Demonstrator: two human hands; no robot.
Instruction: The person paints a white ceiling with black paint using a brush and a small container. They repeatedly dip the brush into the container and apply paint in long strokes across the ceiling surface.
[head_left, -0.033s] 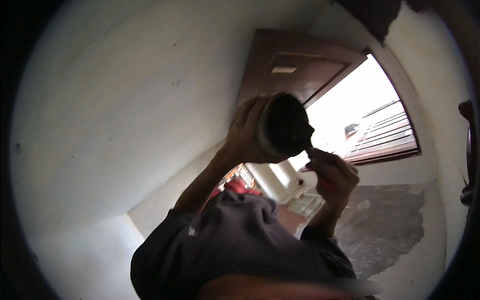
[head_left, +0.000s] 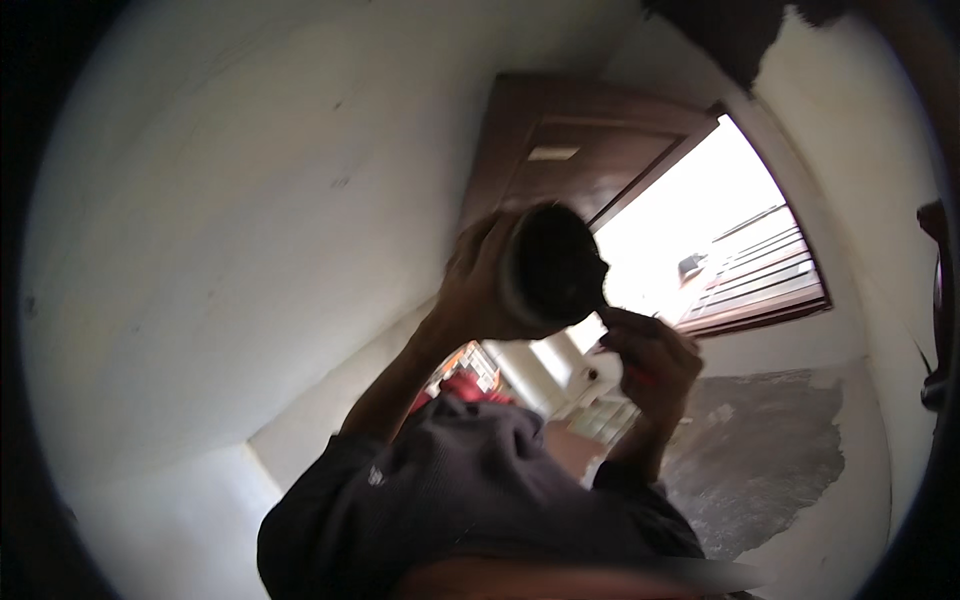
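While my left hand (head_left: pixel 475 280) clasps a round, dark-mouthed container (head_left: pixel 558 262) mid-frame, my right (head_left: pixel 655 360) grips something partly red (head_left: pixel 643 377) near its rim. Pale wall (head_left: pixel 230 200) fills the left; a brown panel (head_left: pixel 585 160), upper centre, adjoins a bright opening (head_left: pixel 675 215); a rough grey patch (head_left: pixel 750 450) spreads lower right.

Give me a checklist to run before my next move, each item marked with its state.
1. Left hand gripping the round container: ok.
2. Right hand close beside the container: ok.
3. Red thing in the right hand identifiable: not ok, mostly covered.
4. Inside of the container readable: not ok, too dark.
5. Gap between container and brown door: cannot tell from this view.
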